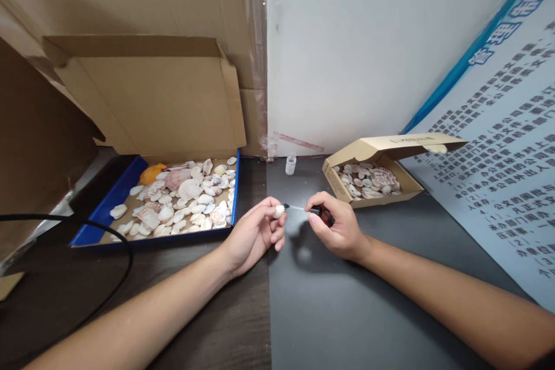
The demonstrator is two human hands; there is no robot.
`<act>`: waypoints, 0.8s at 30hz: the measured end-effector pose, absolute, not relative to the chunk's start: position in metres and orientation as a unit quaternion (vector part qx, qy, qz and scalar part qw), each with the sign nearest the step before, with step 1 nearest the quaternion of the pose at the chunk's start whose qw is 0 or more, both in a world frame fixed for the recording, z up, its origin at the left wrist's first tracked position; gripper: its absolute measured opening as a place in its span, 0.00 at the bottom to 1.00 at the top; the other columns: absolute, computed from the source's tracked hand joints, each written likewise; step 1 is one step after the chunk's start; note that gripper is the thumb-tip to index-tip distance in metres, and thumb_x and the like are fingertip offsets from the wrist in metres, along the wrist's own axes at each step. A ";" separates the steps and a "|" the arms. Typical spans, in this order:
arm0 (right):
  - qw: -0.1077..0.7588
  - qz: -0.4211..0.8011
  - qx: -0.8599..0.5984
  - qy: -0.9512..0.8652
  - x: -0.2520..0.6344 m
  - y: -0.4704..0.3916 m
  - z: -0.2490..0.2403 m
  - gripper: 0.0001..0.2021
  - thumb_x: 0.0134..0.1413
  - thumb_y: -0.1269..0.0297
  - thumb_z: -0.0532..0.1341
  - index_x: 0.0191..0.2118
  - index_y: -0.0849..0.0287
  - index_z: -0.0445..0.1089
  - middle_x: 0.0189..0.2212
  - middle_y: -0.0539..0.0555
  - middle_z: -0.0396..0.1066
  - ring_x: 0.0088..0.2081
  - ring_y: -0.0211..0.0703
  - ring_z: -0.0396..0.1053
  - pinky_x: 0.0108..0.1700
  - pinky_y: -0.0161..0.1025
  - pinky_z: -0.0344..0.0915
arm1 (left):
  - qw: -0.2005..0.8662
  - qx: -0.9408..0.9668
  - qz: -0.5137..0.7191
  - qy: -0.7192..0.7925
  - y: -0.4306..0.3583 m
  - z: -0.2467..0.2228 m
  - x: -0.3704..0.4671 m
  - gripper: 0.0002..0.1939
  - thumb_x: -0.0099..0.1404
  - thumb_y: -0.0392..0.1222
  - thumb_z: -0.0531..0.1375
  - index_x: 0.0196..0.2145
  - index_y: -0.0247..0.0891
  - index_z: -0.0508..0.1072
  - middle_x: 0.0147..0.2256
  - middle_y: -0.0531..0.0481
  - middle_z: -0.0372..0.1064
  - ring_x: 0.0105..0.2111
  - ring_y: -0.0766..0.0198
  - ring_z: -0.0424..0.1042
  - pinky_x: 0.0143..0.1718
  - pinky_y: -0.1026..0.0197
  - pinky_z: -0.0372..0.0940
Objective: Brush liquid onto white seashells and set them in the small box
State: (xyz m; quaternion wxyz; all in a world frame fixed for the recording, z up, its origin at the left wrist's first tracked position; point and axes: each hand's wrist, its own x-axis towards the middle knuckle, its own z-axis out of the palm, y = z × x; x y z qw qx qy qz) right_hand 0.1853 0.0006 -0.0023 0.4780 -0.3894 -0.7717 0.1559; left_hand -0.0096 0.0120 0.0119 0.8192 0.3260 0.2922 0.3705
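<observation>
Between the thumb and fingers of my left hand (255,232) is a small white seashell (278,211), pinched at its edge. My right hand (336,224) is closed round the black cap of a brush applicator (298,208). Its thin clear stem points left, and the dark brush tip meets or almost meets the shell; I cannot tell which. Behind both hands stands a small clear bottle (290,165) with a white label, upright and without a cap.
On the left, a blue-sided cardboard box (89,225) with its lid raised holds many shells (191,189). A smaller cardboard box (368,202) on the right holds more shells. A black cable (130,251) loops at the left. A white wall (338,52) rises behind, beside a printed poster (489,144).
</observation>
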 end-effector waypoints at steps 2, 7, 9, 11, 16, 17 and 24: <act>0.485 0.157 -0.373 -0.776 0.186 0.000 -0.002 0.04 0.56 0.71 0.56 0.37 0.55 0.65 0.23 0.46 0.64 0.20 0.33 0.58 0.23 0.31 0.59 | 0.816 0.333 0.370 0.292 0.012 0.011 -0.010 0.04 0.64 0.36 0.54 0.31 0.37 0.62 0.28 0.54 0.62 0.18 0.73 0.57 0.21 0.65 0.61; 0.469 0.162 -0.366 -0.788 0.186 -0.001 -0.001 0.04 0.56 0.70 0.57 0.38 0.55 0.66 0.22 0.46 0.63 0.20 0.34 0.58 0.23 0.32 0.59 | 0.808 0.337 0.378 0.302 0.012 0.010 -0.009 0.03 0.64 0.36 0.55 0.31 0.36 0.63 0.31 0.52 0.64 0.19 0.72 0.59 0.22 0.63 0.63; 0.471 0.155 -0.386 -0.778 0.186 -0.001 -0.001 0.04 0.55 0.70 0.57 0.36 0.55 0.65 0.21 0.45 0.62 0.19 0.34 0.57 0.22 0.31 0.57 | 0.805 0.329 0.389 0.304 0.012 0.011 -0.008 0.04 0.63 0.35 0.56 0.31 0.36 0.64 0.30 0.53 0.61 0.20 0.72 0.58 0.22 0.64 0.62; 0.475 0.149 -0.387 -0.776 0.186 -0.001 0.000 0.04 0.54 0.71 0.57 0.35 0.55 0.64 0.21 0.45 0.61 0.19 0.33 0.55 0.22 0.31 0.57 | 0.805 0.319 0.396 0.305 0.011 0.012 -0.008 0.04 0.62 0.35 0.57 0.30 0.36 0.64 0.28 0.55 0.58 0.20 0.73 0.56 0.21 0.66 0.59; 0.468 0.156 -0.347 -0.797 0.184 -0.002 0.000 0.05 0.53 0.71 0.57 0.36 0.55 0.64 0.23 0.45 0.62 0.19 0.33 0.56 0.23 0.31 0.57 | 0.808 0.312 0.391 0.310 0.011 0.012 -0.008 0.04 0.62 0.35 0.58 0.31 0.37 0.64 0.27 0.55 0.57 0.20 0.72 0.56 0.21 0.66 0.59; 0.468 0.155 -0.355 -0.794 0.184 -0.002 0.000 0.05 0.53 0.71 0.57 0.35 0.55 0.64 0.22 0.45 0.61 0.19 0.32 0.56 0.22 0.31 0.57 | 0.807 0.313 0.392 0.310 0.011 0.012 -0.008 0.03 0.61 0.35 0.58 0.31 0.37 0.64 0.27 0.55 0.58 0.20 0.72 0.56 0.21 0.66 0.59; 0.461 0.151 -0.342 -0.805 0.184 -0.002 0.000 0.04 0.53 0.71 0.57 0.35 0.55 0.64 0.22 0.46 0.62 0.19 0.34 0.56 0.23 0.32 0.58 | 0.801 0.308 0.398 0.325 0.010 0.012 -0.008 0.04 0.59 0.33 0.58 0.31 0.37 0.64 0.28 0.55 0.59 0.20 0.72 0.56 0.21 0.65 0.61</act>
